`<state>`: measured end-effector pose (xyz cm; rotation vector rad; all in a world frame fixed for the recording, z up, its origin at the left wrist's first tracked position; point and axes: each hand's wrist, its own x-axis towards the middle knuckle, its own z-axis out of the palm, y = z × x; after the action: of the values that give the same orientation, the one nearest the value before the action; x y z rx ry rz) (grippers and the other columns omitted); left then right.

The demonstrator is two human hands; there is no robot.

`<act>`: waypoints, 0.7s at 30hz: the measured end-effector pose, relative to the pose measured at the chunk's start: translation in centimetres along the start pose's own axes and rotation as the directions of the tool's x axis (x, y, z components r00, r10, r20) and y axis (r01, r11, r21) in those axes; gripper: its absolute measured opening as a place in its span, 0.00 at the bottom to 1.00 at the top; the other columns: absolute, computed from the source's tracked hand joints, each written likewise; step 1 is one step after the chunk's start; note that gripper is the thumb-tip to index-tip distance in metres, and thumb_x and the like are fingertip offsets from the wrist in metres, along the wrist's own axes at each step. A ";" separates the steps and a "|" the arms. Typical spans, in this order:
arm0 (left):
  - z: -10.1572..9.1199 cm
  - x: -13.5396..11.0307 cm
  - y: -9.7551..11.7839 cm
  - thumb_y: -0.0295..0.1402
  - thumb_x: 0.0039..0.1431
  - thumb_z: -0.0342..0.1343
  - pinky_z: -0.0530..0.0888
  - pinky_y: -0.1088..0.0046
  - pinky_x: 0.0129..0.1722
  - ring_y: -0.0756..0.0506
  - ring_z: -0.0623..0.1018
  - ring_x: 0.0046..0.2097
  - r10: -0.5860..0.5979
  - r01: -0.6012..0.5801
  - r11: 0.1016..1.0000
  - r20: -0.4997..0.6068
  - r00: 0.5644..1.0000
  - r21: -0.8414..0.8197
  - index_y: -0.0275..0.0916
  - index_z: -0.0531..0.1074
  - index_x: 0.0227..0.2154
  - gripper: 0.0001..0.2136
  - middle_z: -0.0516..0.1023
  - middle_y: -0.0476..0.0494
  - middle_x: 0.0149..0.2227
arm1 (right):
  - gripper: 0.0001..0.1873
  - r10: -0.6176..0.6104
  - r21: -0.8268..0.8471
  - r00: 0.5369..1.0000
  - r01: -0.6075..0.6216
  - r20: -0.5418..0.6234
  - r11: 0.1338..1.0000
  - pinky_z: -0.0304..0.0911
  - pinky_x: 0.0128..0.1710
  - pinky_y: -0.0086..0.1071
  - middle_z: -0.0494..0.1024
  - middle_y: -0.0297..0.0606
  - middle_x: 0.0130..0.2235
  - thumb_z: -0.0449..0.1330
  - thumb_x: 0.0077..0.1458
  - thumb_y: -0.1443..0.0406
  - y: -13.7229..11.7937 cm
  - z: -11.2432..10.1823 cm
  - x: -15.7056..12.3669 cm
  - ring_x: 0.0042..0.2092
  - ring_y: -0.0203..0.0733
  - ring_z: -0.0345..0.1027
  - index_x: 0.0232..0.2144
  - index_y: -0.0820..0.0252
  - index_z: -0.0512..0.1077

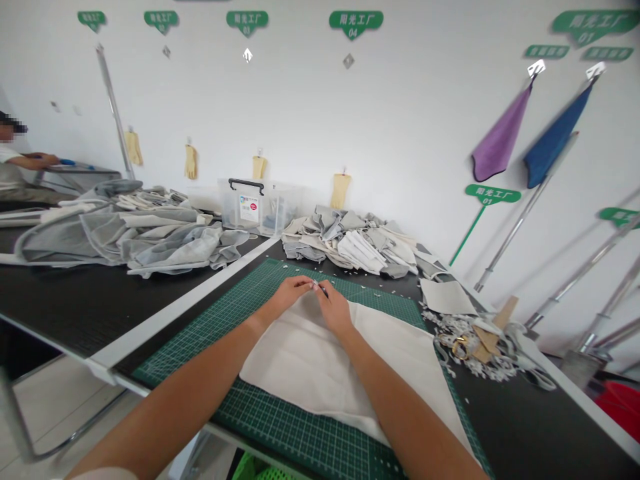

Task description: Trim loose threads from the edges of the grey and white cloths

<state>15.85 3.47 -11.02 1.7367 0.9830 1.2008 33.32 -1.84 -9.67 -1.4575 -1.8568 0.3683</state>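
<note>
A large off-white cloth piece (300,360) lies across the green cutting mat (200,353), its far corner raised between my two hands. My left hand (294,293) is closed, its fingertips pinching the edge of the cloth. Right beside it, my right hand (334,308) is closed around a small dark tool (323,289), its tip close to the pinched edge. The tool is mostly hidden by the fingers, so its kind cannot be made out. My right forearm crosses over the cloth.
Heaps of grey and white cloth pieces (350,243) and mesh cloth (115,230) lie behind the mat, around a clear plastic box (260,207). Scraps, a gold-coloured ring (460,347) and a beige square (449,297) lie at right. Another person (25,160) sits far left.
</note>
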 end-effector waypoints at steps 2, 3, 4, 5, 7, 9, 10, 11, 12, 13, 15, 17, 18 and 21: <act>0.0 0.1 -0.2 0.46 0.57 0.58 0.73 0.68 0.49 0.42 0.79 0.46 0.004 -0.004 1.000 0.002 1.000 0.001 0.38 0.81 0.41 0.17 0.83 0.43 0.43 | 0.21 -0.002 0.000 1.000 0.002 0.007 1.000 0.53 0.35 0.30 0.78 0.32 0.36 0.44 0.68 0.47 0.1 0.0 0.0 0.37 0.42 0.70 0.43 0.49 0.70; -0.1 0.1 -0.3 0.46 0.57 0.58 0.73 0.68 0.49 0.42 0.79 0.46 0.006 -0.006 1.000 0.003 1.000 0.005 0.38 0.81 0.40 0.17 0.83 0.43 0.43 | 0.21 -0.008 0.001 1.000 0.008 0.010 1.000 0.53 0.35 0.30 0.78 0.32 0.35 0.44 0.68 0.47 0.1 0.0 0.1 0.37 0.42 0.70 0.43 0.49 0.70; -0.1 0.0 -0.3 0.46 0.57 0.58 0.73 0.68 0.49 0.42 0.79 0.46 0.004 -0.004 1.000 0.007 1.000 0.009 0.38 0.81 0.40 0.17 0.83 0.43 0.43 | 0.21 -0.015 0.004 1.000 0.015 0.012 1.000 0.53 0.35 0.30 0.78 0.32 0.36 0.44 0.68 0.47 0.1 0.0 0.1 0.37 0.42 0.70 0.43 0.49 0.70; -0.1 0.0 -0.3 0.46 0.57 0.58 0.73 0.68 0.48 0.42 0.79 0.45 -0.002 0.002 1.000 0.010 1.000 0.013 0.38 0.81 0.40 0.17 0.83 0.43 0.42 | 0.21 -0.021 0.006 1.000 0.020 0.014 1.000 0.53 0.35 0.30 0.78 0.32 0.36 0.44 0.69 0.47 0.1 0.0 0.1 0.37 0.42 0.70 0.43 0.49 0.70; -0.2 -0.1 -0.2 0.46 0.57 0.58 0.73 0.69 0.47 0.41 0.79 0.45 -0.022 0.022 1.000 0.010 1.000 0.020 0.38 0.82 0.39 0.17 0.83 0.43 0.42 | 0.20 -0.027 0.004 1.000 0.027 0.016 1.000 0.53 0.35 0.29 0.78 0.32 0.36 0.44 0.69 0.48 0.1 0.1 0.1 0.37 0.42 0.70 0.43 0.49 0.70; -0.2 -0.2 -0.1 0.46 0.57 0.58 0.74 0.69 0.47 0.41 0.79 0.45 -0.039 0.038 0.999 0.013 0.999 0.023 0.38 0.82 0.40 0.17 0.83 0.43 0.42 | 0.19 -0.031 -0.002 0.999 0.031 0.016 1.000 0.53 0.35 0.29 0.78 0.32 0.36 0.45 0.69 0.48 0.1 0.1 0.1 0.37 0.42 0.70 0.43 0.48 0.70; -0.2 -0.2 -0.2 0.46 0.57 0.58 0.73 0.69 0.47 0.41 0.79 0.45 -0.041 0.040 0.999 0.014 0.999 0.024 0.38 0.82 0.40 0.17 0.83 0.43 0.42 | 0.19 -0.033 -0.005 0.999 0.033 0.017 0.999 0.53 0.35 0.29 0.78 0.32 0.37 0.45 0.69 0.48 0.2 0.1 0.1 0.37 0.41 0.70 0.43 0.49 0.70; -0.3 -0.2 -0.2 0.46 0.57 0.58 0.73 0.69 0.47 0.42 0.79 0.45 -0.041 0.041 0.999 0.015 0.999 0.023 0.38 0.82 0.40 0.17 0.83 0.43 0.42 | 0.19 -0.037 -0.006 0.999 0.037 0.019 0.999 0.53 0.35 0.29 0.78 0.32 0.36 0.45 0.69 0.48 0.2 0.2 0.1 0.37 0.41 0.70 0.43 0.49 0.70; -0.3 -0.2 -0.3 0.46 0.57 0.58 0.73 0.69 0.48 0.42 0.79 0.45 -0.040 0.039 0.999 0.016 0.999 0.019 0.38 0.82 0.40 0.18 0.83 0.43 0.42 | 0.19 -0.040 -0.007 0.999 0.040 0.020 0.999 0.53 0.35 0.29 0.78 0.32 0.36 0.45 0.69 0.49 0.2 0.2 0.1 0.37 0.41 0.69 0.43 0.49 0.70; -0.3 -0.1 -0.4 0.46 0.57 0.58 0.73 0.69 0.48 0.42 0.79 0.45 -0.039 0.039 0.999 0.016 0.999 0.014 0.38 0.82 0.40 0.17 0.83 0.44 0.42 | 0.19 -0.044 -0.008 0.999 0.044 0.022 0.999 0.53 0.34 0.29 0.78 0.32 0.36 0.45 0.69 0.49 0.3 0.2 0.1 0.36 0.41 0.69 0.43 0.49 0.70; -0.3 -0.1 -0.6 0.46 0.56 0.59 0.73 0.69 0.48 0.42 0.79 0.44 -0.049 0.049 0.999 0.015 0.999 0.001 0.38 0.82 0.39 0.17 0.83 0.44 0.42 | 0.19 -0.057 -0.012 0.998 0.057 0.025 0.998 0.52 0.34 0.29 0.77 0.32 0.35 0.44 0.69 0.49 0.4 0.3 0.1 0.35 0.41 0.69 0.42 0.49 0.70; -0.3 -0.2 -0.6 0.47 0.55 0.60 0.73 0.69 0.47 0.42 0.80 0.43 -0.059 0.059 0.998 0.019 0.998 -0.009 0.38 0.82 0.38 0.18 0.84 0.44 0.41 | 0.19 -0.075 -0.017 0.997 0.075 0.024 0.997 0.52 0.33 0.29 0.77 0.32 0.35 0.44 0.69 0.50 0.5 0.3 0.2 0.35 0.41 0.69 0.42 0.50 0.69; -0.3 -0.2 -0.6 0.47 0.55 0.60 0.73 0.69 0.46 0.42 0.80 0.43 -0.062 0.062 0.998 0.019 0.998 -0.012 0.38 0.82 0.38 0.18 0.84 0.43 0.40 | 0.18 -0.083 -0.020 0.996 0.084 0.024 0.996 0.52 0.33 0.29 0.77 0.33 0.35 0.44 0.69 0.50 0.5 0.3 0.2 0.35 0.41 0.69 0.42 0.50 0.69; -0.3 -0.4 -0.3 0.47 0.55 0.60 0.74 0.70 0.45 0.42 0.80 0.42 -0.068 0.068 0.998 0.013 0.998 -0.015 0.38 0.83 0.38 0.17 0.84 0.43 0.39 | 0.18 -0.088 -0.029 0.996 0.088 0.024 0.996 0.52 0.34 0.29 0.77 0.33 0.36 0.44 0.70 0.50 0.5 0.3 0.2 0.36 0.41 0.69 0.41 0.51 0.69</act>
<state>15.42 3.29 -11.34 1.6829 1.0149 1.1501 33.50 -1.45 -10.12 -1.3909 -1.9452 0.3169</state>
